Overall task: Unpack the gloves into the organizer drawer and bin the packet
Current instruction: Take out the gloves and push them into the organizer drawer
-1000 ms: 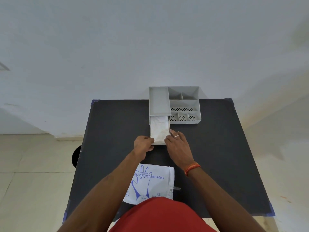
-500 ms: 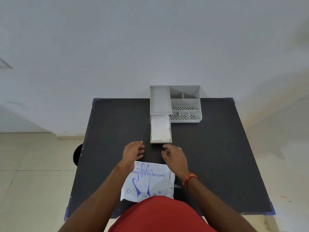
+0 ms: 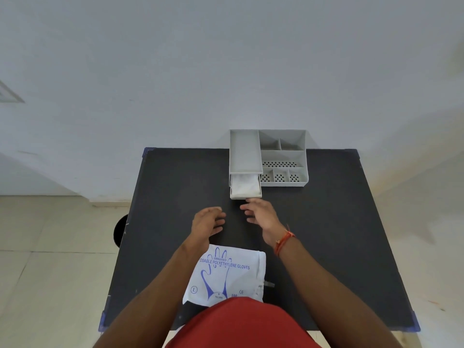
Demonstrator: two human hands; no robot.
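The grey organizer (image 3: 282,156) stands at the far edge of the black tabletop (image 3: 326,234), against the wall. Its drawer (image 3: 245,188) is pulled part way out toward the person, and the white gloves (image 3: 244,184) lie inside it. Just in front of the drawer, the right hand (image 3: 261,216) hovers with its fingers loosely spread and curled, holding nothing; its fingertips are close to the drawer's front edge, though contact cannot be told. The left hand (image 3: 207,222) is a little nearer the person and to the left of the drawer, also open and empty. The packet (image 3: 226,275), printed with a blue glove outline, lies flat on the tabletop well short of the organizer, near the person's red shirt (image 3: 241,325).
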